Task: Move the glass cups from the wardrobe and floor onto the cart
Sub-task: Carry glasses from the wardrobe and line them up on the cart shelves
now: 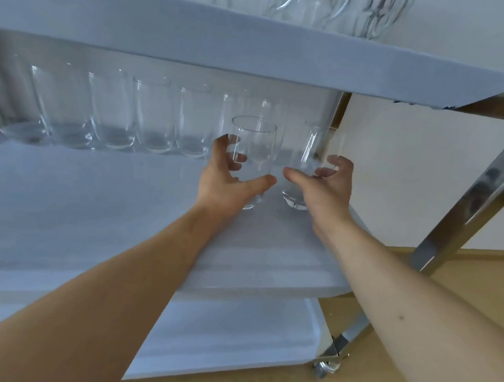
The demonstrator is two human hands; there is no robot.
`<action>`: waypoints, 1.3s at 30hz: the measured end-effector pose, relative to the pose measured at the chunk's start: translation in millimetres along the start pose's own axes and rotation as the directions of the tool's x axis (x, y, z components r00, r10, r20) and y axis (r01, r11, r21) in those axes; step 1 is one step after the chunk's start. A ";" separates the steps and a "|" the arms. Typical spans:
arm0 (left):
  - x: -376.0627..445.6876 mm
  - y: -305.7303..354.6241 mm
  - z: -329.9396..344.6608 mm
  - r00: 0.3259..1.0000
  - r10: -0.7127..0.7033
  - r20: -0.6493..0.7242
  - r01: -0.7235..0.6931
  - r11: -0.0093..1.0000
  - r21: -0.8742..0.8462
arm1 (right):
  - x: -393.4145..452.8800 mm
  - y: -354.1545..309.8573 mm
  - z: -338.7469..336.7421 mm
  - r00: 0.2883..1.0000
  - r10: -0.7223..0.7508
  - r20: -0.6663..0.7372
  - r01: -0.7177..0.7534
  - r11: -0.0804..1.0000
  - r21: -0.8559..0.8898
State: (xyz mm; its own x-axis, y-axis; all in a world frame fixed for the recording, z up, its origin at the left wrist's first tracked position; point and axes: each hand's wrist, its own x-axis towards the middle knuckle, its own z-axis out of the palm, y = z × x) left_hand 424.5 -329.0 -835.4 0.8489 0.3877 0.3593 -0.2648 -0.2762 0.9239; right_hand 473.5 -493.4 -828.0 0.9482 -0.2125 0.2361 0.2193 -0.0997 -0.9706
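While a row of glasses [160,117] already lines the back of the cart's middle shelf [92,208], left hand [230,178] grips a glass cup [252,148] and right hand [326,186] grips another cup [310,165], both low over that shelf. Looks like late-stage placing; wardrobe and floor out of view, remainder unknown.

No text, label, brand, number or sign can be read anywhere in the view.
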 end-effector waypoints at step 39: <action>-1.3 -5.9 -1.3 0.999 0.010 0.036 -0.004 0.985 -0.171 | 111.1 18.6 32.6 0.976 0.005 0.216 0.031 0.986 -0.161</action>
State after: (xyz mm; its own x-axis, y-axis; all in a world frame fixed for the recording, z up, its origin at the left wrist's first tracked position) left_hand 424.4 -326.8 -841.1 0.8620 0.3530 0.3639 -0.3427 -0.1233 0.9313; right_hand 590.4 -487.1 -821.3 0.9765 0.0020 0.2153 0.2083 -0.2612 -0.9425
